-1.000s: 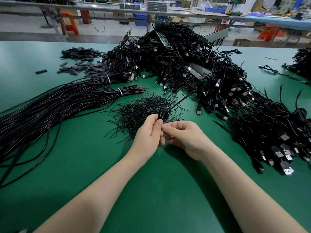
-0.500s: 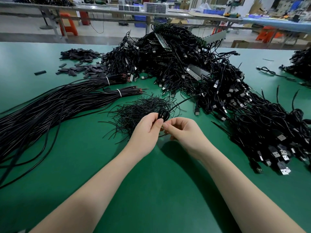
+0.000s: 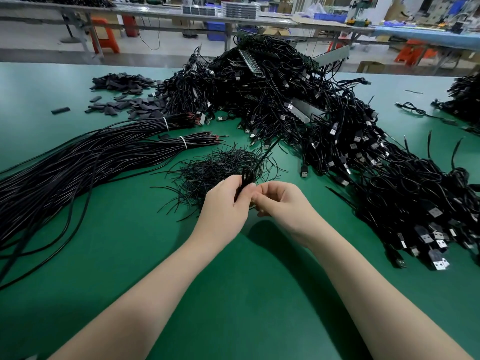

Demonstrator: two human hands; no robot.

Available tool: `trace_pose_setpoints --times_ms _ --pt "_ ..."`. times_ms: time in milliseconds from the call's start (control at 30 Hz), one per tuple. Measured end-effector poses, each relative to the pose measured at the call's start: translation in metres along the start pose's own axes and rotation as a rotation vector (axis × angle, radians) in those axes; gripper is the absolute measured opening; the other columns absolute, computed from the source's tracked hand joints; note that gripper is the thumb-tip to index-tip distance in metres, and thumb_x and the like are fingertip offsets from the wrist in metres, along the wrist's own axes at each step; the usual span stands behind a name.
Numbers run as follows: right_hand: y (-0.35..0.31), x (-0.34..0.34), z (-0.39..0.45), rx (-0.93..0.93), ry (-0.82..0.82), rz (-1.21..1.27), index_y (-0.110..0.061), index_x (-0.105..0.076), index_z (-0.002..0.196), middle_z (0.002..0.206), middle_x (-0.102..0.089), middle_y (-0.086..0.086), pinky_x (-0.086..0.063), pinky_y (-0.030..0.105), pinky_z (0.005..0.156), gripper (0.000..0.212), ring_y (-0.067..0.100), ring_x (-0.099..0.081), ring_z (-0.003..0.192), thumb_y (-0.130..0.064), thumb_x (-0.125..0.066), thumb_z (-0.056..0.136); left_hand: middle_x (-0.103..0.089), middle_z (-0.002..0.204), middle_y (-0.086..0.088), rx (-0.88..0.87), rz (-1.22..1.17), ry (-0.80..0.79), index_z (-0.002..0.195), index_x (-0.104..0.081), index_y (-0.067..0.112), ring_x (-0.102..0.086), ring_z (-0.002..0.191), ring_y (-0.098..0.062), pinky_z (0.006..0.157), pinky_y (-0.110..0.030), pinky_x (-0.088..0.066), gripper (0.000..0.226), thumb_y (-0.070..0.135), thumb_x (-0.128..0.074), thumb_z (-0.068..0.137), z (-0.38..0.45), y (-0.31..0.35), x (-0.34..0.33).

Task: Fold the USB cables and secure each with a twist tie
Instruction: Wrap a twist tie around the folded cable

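Both hands meet over the green table (image 3: 233,294), just in front of the loose heap of twist ties (image 3: 220,167). The left hand (image 3: 223,206) grips a small coiled cable (image 3: 246,176) between thumb and curled fingers, the coil standing up out of the fist, its free end running up and away towards the big cable pile (image 3: 298,107). The right hand (image 3: 283,203) has its fingers curled in, the fingertips pressed against the left hand at the coil; it seems to pinch something thin there, but whether that is a tie or the cable itself I cannot tell. To the left lie two long bundles (image 3: 104,152) of straight black wire, each bound with a white band near its end. Behind them is a scatter of flat black pieces (image 3: 122,100). To the right the pile spreads into a mass of cables whose USB plugs (image 3: 436,255) reach towards the near edge.
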State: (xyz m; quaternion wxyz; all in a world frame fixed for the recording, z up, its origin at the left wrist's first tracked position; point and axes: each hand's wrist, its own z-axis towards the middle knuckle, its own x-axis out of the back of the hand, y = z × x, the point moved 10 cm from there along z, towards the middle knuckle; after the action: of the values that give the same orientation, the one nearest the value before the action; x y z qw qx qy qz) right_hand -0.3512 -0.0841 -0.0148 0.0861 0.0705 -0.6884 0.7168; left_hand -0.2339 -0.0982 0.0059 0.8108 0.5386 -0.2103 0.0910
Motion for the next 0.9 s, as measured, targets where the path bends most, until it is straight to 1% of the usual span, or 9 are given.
trace_pose_setpoints --times_ms 100,233,367,400,500,600,700,767,900 --pt "0.007 -0.004 -0.001 -0.063 -0.054 0.134 -0.012 -0.065 0.076 0.067 -0.061 -0.003 -0.049 0.018 0.061 0.017 0.007 -0.053 0.062 -0.009 -0.062 0.093 -0.060 0.076 -0.008 -0.040 0.028 0.020 0.079 -0.053 0.002 -0.055 0.072 -0.024 0.066 -0.045 -0.046 0.032 0.025 -0.049 0.101 -0.001 0.001 0.003" --pt "0.010 -0.002 -0.001 -0.114 -0.071 0.183 -0.010 -0.064 0.078 0.067 -0.059 -0.002 -0.048 0.020 0.062 0.015 0.009 -0.052 0.063 -0.009 -0.062 0.093 -0.070 0.087 -0.014 -0.048 -0.042 -0.031 0.091 -0.066 0.001 -0.064 0.086 -0.032 0.079 -0.053 -0.051 0.028 0.026 -0.054 0.098 0.002 -0.004 0.003" --pt "0.017 -0.004 -0.004 -0.199 -0.092 0.250 -0.012 -0.068 0.076 0.065 -0.061 -0.004 -0.050 0.018 0.060 0.015 0.009 -0.053 0.063 -0.011 -0.065 0.090 -0.074 0.090 0.006 -0.074 -0.063 -0.027 0.101 -0.075 0.016 -0.068 0.088 -0.015 0.084 -0.043 -0.054 0.022 0.029 -0.059 0.093 0.000 -0.003 0.008" --pt "0.019 -0.004 -0.005 -0.222 -0.097 0.256 -0.013 -0.069 0.075 0.065 -0.061 -0.004 -0.050 0.017 0.059 0.014 0.009 -0.053 0.062 -0.012 -0.067 0.089 -0.074 0.091 0.006 -0.081 -0.048 -0.023 0.104 -0.075 0.015 -0.068 0.089 -0.016 0.084 -0.042 -0.054 0.024 0.030 -0.060 0.092 0.000 -0.004 0.008" --pt "0.020 -0.004 -0.006 -0.261 -0.100 0.259 -0.016 -0.072 0.072 0.064 -0.061 -0.002 -0.050 0.016 0.058 0.015 0.009 -0.054 0.062 -0.012 -0.069 0.087 -0.074 0.089 -0.012 -0.101 -0.010 -0.013 0.102 -0.075 0.008 -0.067 0.087 -0.029 0.081 -0.050 -0.053 0.030 0.032 -0.059 0.092 0.000 -0.005 0.007" --pt "0.020 -0.005 -0.007 -0.283 -0.105 0.306 -0.016 -0.075 0.069 0.064 -0.061 -0.002 -0.049 0.015 0.056 0.019 0.007 -0.053 0.060 -0.011 -0.069 0.086 -0.074 0.090 -0.007 -0.095 -0.011 0.006 0.108 -0.074 0.008 -0.068 0.088 -0.022 0.082 -0.047 -0.054 0.027 0.027 -0.061 0.095 0.000 -0.008 0.008" --pt "0.021 -0.006 -0.009 -0.313 -0.125 0.307 -0.020 -0.076 0.063 0.064 -0.061 -0.004 -0.049 0.015 0.058 0.028 0.007 -0.054 0.061 -0.010 -0.067 0.088 -0.071 0.083 -0.007 -0.137 0.035 -0.009 0.098 -0.073 0.007 -0.065 0.082 -0.024 0.075 -0.046 -0.052 0.029 0.031 -0.057 0.095 -0.002 -0.003 0.005" --pt "0.024 -0.007 -0.010 -0.347 -0.130 0.320 -0.019 -0.075 0.062 0.064 -0.062 -0.005 -0.050 0.015 0.058 0.029 0.007 -0.056 0.061 -0.011 -0.067 0.088 -0.070 0.082 -0.006 -0.152 0.026 0.001 0.094 -0.073 0.007 -0.064 0.081 -0.022 0.075 -0.044 -0.051 0.030 0.031 -0.056 0.094 -0.002 0.000 0.005" --pt "0.029 -0.012 -0.012 -0.406 -0.120 0.426 -0.013 -0.070 0.080 0.062 -0.064 -0.004 -0.051 0.016 0.056 0.009 0.006 -0.060 0.057 -0.014 -0.067 0.088 -0.069 0.082 -0.001 -0.197 -0.001 0.047 0.088 -0.071 0.006 -0.061 0.082 -0.011 0.077 -0.030 -0.048 0.026 0.026 -0.057 0.094 -0.002 0.005 0.008"
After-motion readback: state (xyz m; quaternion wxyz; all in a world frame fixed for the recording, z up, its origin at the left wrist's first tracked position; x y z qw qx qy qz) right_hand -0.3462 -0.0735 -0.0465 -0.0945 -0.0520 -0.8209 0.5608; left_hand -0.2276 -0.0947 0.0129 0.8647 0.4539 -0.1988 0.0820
